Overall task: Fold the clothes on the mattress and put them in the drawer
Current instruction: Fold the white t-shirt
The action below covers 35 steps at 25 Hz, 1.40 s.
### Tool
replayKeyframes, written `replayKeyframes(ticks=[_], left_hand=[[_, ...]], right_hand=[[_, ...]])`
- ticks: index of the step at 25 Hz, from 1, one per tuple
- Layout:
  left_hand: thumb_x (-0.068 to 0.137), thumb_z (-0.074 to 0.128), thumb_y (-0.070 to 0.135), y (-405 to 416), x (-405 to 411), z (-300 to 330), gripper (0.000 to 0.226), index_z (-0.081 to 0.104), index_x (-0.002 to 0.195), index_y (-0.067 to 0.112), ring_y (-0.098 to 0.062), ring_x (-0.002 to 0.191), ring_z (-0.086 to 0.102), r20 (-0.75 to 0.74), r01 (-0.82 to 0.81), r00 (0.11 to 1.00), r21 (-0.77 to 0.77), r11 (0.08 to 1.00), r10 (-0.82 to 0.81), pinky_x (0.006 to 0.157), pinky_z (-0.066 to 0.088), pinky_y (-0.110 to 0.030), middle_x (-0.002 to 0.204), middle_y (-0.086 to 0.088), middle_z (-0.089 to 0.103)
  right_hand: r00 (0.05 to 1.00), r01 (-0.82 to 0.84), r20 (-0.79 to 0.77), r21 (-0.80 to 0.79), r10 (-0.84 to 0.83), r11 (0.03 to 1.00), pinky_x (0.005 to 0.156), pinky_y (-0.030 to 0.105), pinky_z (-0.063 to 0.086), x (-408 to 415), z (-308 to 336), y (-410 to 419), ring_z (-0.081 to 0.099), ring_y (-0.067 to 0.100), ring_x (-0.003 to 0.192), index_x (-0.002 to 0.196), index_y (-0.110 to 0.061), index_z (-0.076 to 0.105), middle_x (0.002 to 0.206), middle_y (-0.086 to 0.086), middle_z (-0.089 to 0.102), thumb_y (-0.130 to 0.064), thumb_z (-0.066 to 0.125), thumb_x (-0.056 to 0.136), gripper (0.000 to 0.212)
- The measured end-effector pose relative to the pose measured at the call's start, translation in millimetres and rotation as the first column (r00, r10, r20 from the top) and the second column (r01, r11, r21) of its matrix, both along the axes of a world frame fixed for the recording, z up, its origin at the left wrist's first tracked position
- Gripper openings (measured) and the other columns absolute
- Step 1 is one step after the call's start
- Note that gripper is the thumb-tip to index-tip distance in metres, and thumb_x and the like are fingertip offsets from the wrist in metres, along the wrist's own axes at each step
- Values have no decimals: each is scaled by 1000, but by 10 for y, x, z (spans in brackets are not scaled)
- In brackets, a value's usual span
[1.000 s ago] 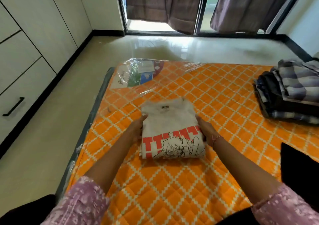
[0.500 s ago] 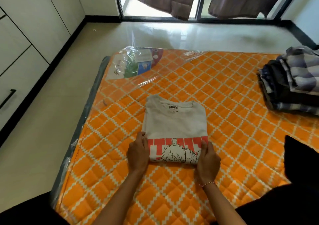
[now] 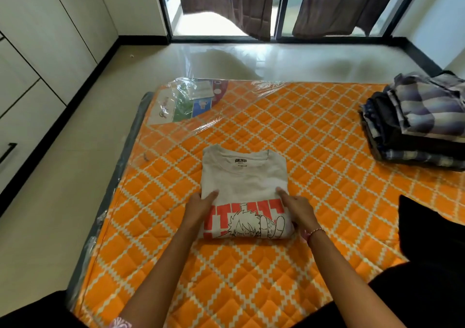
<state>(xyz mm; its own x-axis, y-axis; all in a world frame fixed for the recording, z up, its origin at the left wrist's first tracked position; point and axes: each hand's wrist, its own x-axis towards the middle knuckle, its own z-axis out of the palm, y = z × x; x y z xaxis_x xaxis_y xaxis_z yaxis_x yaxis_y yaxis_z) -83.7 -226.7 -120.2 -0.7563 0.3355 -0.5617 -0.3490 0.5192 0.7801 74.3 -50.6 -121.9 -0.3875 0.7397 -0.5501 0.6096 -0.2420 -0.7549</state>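
Observation:
A folded grey T-shirt point(image 3: 245, 184) with a red and black cartoon print lies in the middle of the orange quilted mattress point(image 3: 314, 151). My left hand point(image 3: 200, 208) holds its left edge, thumb on top and fingers down beside the edge. On the opposite edge my right hand point(image 3: 298, 210) holds it the same way; a bead bracelet circles that wrist. The fingers below the cloth are hidden. White drawer fronts point(image 3: 27, 116) with a black handle point(image 3: 7, 151) line the left wall.
A stack of folded dark and plaid clothes point(image 3: 415, 123) sits at the mattress's far right. A black garment point(image 3: 432, 242) lies at the near right. Clear plastic wrap with a printed label point(image 3: 191, 101) covers the far left corner. Pale floor runs between mattress and drawers.
Both hands slid from the shirt's near folded edge forward along its two sides. The camera has come closer and looks more steeply down. The shirt has stayed in place.

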Motion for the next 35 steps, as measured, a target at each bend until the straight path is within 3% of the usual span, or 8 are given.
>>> replayKeyframes(ticks=[3, 6, 11, 18, 23, 27, 31, 35], left_hand=[[93, 59, 21, 14, 23, 30, 49, 44, 136, 7, -23, 86, 67, 6, 207, 978, 20, 978, -207, 71, 57, -33, 115, -16, 65], [94, 55, 14, -7, 120, -41, 59, 27, 145, 17, -26, 114, 57, -213, 373, 908, 20, 928, -360, 94, 50, -41, 136, -11, 52], [93, 57, 18, 509, 137, -25, 88, -8, 149, 37, -25, 110, 60, -163, 385, 921, 226, 895, -355, 83, 57, -39, 149, -2, 29], [91, 57, 4, 2823, -54, 179, 66, 20, 143, 19, -22, 98, 63, -171, 395, 919, 398, 828, -356, 65, 58, -27, 139, -16, 44], [94, 52, 4, 3683, -174, -164, 76, 0, 149, 11, -38, 121, 51, -35, 338, 939, 291, 895, -343, 93, 49, -52, 146, -19, 35], [95, 39, 12, 3733, 56, -371, 55, 21, 146, 4, -34, 132, 35, -471, 454, 792, 27, 891, -389, 108, 34, -42, 145, -20, 34], [101, 37, 23, 3390, 483, -540, 59, 10, 151, 7, -31, 142, 21, -689, 318, 567, -323, 891, -452, 116, 20, -41, 154, -18, 21], [100, 37, 32, 2914, 1104, -497, 68, -1, 151, 7, -28, 147, 3, -609, 350, 603, -378, 857, -515, 118, 7, -37, 158, -17, 4]], right_hand=[[979, -126, -186, -204, 88, 971, 60, 26, 55, 47, 77, -15, 68, 21, 74, 104, 5, 64, 88, 11, 70, -24, 68, 87, 34], [929, -230, -316, -88, 192, 969, 70, 24, 57, 179, 33, -38, 68, 18, 86, 119, -5, 57, 102, 7, 69, -8, 61, 90, 30], [894, -229, -386, 39, 226, 973, 71, 23, 56, 252, 98, 476, 71, 17, 88, 112, -24, 60, 104, -1, 71, 0, 54, 91, 32], [940, -6, -330, 231, 84, 973, 76, 28, 53, 188, 283, 2574, 66, 16, 84, 113, -12, 61, 107, 10, 67, 2, 56, 90, 27], [988, -108, 154, 587, 20, 802, 85, 34, 44, -95, -131, 3447, 54, 35, 115, 147, -12, 32, 133, 19, 53, -10, 51, 93, 57], [830, -431, 557, 636, 5, 640, 107, 48, 32, -140, -424, 3326, 29, 38, 138, 149, -15, 25, 154, 23, 19, -20, 32, 100, 49], [717, -659, 695, 701, -54, 272, 108, 53, 31, 61, -337, 2814, 27, 35, 142, 141, -9, 41, 150, 22, 32, -16, 45, 92, 50], [673, -708, 734, 601, 94, 371, 111, 59, 17, 587, -334, 2092, 11, 34, 146, 146, -12, 33, 156, 21, 15, -17, 46, 92, 56]])
